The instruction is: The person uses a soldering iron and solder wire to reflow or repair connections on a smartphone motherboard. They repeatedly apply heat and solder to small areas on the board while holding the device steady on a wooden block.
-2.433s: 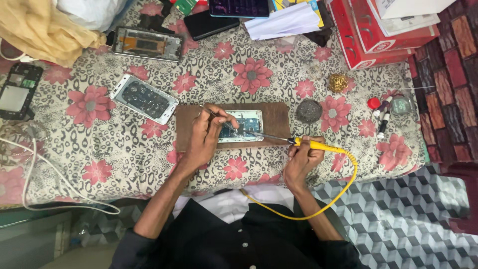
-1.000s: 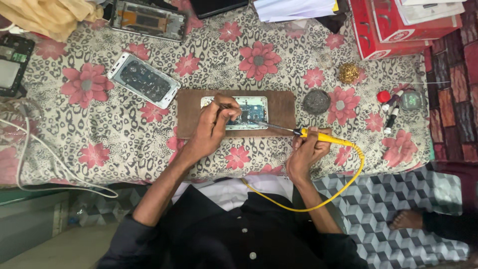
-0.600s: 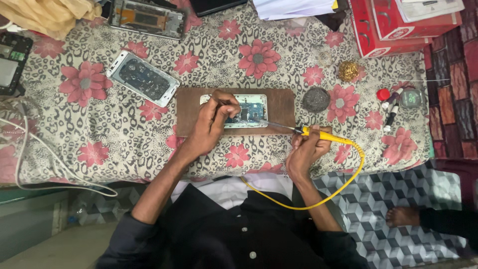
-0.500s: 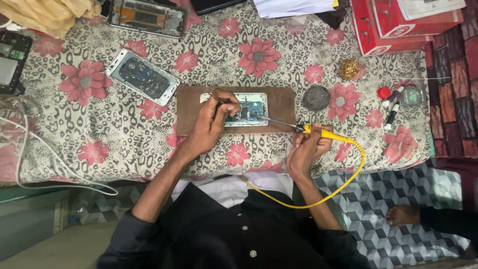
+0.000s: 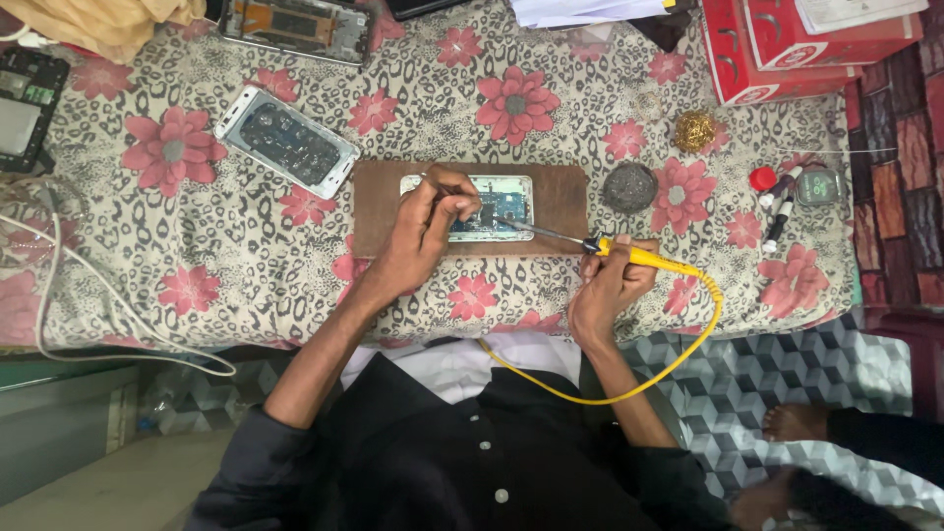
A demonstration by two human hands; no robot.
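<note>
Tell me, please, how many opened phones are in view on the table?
4: one on the wooden board under the left hand, one white left of it, one at the top edge, one far left, partly cut off.

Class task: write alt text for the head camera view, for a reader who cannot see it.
Seen from above, a person's right hand holds a yellow soldering iron with its tip at an opened phone lying on a wooden board, while the left hand rests on the phone. The board sits on a floral cloth, with another opened phone lying to the left.
</note>
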